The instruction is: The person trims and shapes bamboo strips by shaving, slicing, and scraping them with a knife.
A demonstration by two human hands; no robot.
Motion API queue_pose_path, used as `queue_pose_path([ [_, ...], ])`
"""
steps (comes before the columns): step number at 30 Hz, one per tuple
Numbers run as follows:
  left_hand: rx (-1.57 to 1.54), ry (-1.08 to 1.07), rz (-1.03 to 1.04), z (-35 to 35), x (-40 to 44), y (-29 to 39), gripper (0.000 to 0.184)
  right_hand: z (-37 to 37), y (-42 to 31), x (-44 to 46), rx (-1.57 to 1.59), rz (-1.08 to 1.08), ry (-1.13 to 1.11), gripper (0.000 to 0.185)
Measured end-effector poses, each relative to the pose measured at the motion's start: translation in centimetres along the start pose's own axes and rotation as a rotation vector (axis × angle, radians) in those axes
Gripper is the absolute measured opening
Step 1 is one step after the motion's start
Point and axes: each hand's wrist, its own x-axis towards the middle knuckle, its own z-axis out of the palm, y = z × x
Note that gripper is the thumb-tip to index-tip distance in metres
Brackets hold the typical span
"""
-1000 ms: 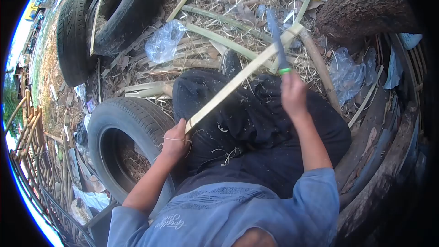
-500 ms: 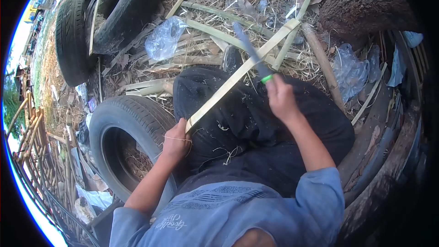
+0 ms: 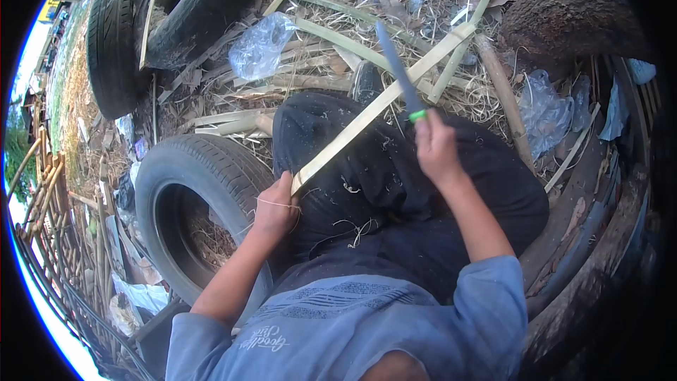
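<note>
The left hand (image 3: 275, 209) pinches the near end of a split-bamboo strip (image 3: 363, 124); it could be nicked if the knife (image 3: 397, 65) skidded back along the strip through a slack grip by the right hand (image 3: 437, 149), wrapped round the handle (image 3: 419, 115). The strip slants up and rightward from the left hand, passing just beyond the right.

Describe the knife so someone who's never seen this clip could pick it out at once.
Start at the seated person's dark cloth trousers, crossed by a pale, flat, wood-like strip. Follow that strip up to the long, grey-bladed knife overlapping it in view, gripped in the right hand. Unlike the strip, it shows bright green just above the hand.
</note>
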Motion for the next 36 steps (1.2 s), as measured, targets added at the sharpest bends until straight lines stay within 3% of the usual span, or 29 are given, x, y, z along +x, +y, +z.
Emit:
queue_pose_path([
  [3,0.038,0.014,0.004,0.0,0.6,0.1,0.02,-1.5,-0.2,0.6,-0.07,-0.024,-0.11,0.022],
  [5,0.005,0.037,0.018,0.2,0.5,0.2,0.02,-1.9,0.3,1.4,0.146,0.291,0.054,0.022],
  [7,-0.009,0.025,0.003,0.2,0.1,0.1,0.02,-0.1,-0.9,0.1,-0.103,-0.011,-0.096,0.022],
  [10,0.032,0.045,0.032,0.1,0.3,0.0,0.019,0.4,-1.4,-0.7,-0.073,-0.108,-0.206,0.02],
  [11,0.028,0.047,0.035,0.1,0.6,0.0,0.019,-0.4,-1.6,0.2,-0.075,-0.09,-0.144,0.021],
  [13,0.027,0.063,0.055,0.3,0.5,0.1,0.019,-1.3,-0.6,1.5,0.03,0.26,0.04,0.02],
  [15,0.031,0.063,0.038,0.3,0.1,0.0,0.019,0.7,-0.5,-0.2,-0.127,-0.055,-0.091,0.02],
  [17,0.042,0.068,0.041,0.0,0.3,0.0,0.019,2.4,-1.0,-2.7,0.039,-0.085,-0.161,0.019],
  [19,0.046,0.06,0.038,0.3,0.5,0.0,0.019,0.3,-0.6,-0.8,-0.127,-0.204,-0.177,0.021],
  [21,0.029,0.087,0.033,0.5,0.5,0.1,0.019,-0.8,-0.5,0.5,0.046,0.197,-0.009,0.023],
  [22,0.013,0.08,0.029,0.4,0.5,0.2,0.019,-0.5,-0.1,0.4,0.027,0.168,0.034,0.023],
  [25,-0.011,0.075,0.024,0.1,0.3,0.1,0.018,2.8,-0.7,-3.4,-0.084,-0.317,-0.343,0.022],
  [26,-0.015,0.09,0.045,0.1,0.5,0.1,0.018,3.1,-1.0,-3.6,-0.08,-0.384,-0.384,0.021],
  [27,-0.022,0.101,0.062,0.2,0.4,0.1,0.018,2.8,-1.4,-3.1,-0.081,-0.389,-0.391,0.021],
  [30,0.006,0.063,0.014,0.3,0.3,0.0,0.021,1.9,-1.5,-1.9,0.007,0.083,-0.13,0.019],
  [31,0.014,0.047,0.001,0.3,0.1,-0.1,0.021,2.4,-1.3,-2.5,0.006,0.082,-0.144,0.019],
  [33,0.024,0.044,-0.004,0.2,0.1,-0.2,0.022,3.5,-1.9,-3.7,-0.13,-0.357,-0.373,0.02],
  [35,-0.005,0.086,0.055,0.2,0.2,-0.2,0.021,2.9,-2.6,-3.2,-0.113,-0.361,-0.39,0.023],
  [36,-0.011,0.095,0.05,0.3,0.2,-0.2,0.021,2.5,-2.8,-2.8,-0.06,-0.181,-0.328,0.023],
])
